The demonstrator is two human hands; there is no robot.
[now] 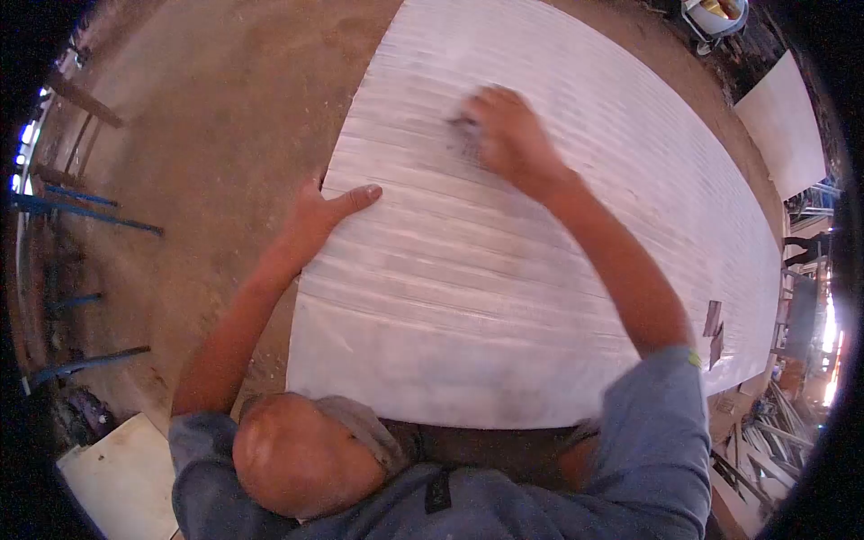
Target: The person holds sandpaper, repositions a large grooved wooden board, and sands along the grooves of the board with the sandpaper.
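A long white panel (423,346) with many narrow ridges across it lies in front of me. My left hand (328,214) grips its left edge: the thumb lies on top, and the fingers are hidden beyond the edge. Over the ridged surface, nearer the far end, is my right hand (513,135), smeared by motion. Under its fingers shows a dark grey piece of sandpaper (464,139), blurred, pressed to the panel. Greyish smudges mark the surface around it. Two small brown pieces (715,333) lie on the panel at the right, apart from both hands.
Brown floor (225,99) extends left of the panel. Blue metal bars (90,362) stand at the far left, above a pale board (126,477). A white sheet (787,126) leans at the upper right, near a white container (715,18). Long strips (778,432) are piled at the right.
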